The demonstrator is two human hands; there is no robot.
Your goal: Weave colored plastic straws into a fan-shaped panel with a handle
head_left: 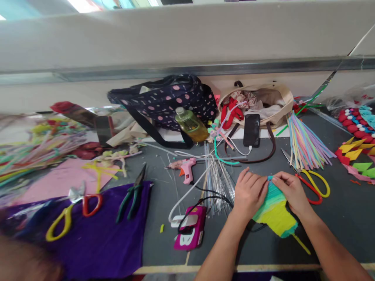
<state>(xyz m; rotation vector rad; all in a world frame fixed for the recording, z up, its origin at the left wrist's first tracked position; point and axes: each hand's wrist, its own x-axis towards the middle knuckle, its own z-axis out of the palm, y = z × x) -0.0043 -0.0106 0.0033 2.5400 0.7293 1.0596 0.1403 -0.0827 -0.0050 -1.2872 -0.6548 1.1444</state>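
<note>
A flat piece (277,212), blue at the top, green in the middle and yellow below, hangs between my hands with a thin yellow stem at its lower right. My left hand (249,191) has its fingers bent against the left upper edge. At the blue tip, my right hand (288,191) pinches the piece between thumb and finger. Red-and-yellow scissors (315,183) lie just right of my right hand. A fan of pastel pipe cleaners (307,140) rests above them. Clear and silvery sticks (218,183) spread out left of my left hand.
A pink glue gun (187,169), a magenta power box (191,228) and cables lie centre-left. Behind are a dark bag (172,97), a bottle (191,125), a beige bag (281,97) and a phone (251,130). Pliers (133,197) and scissors (68,212) rest on purple cloth (105,234).
</note>
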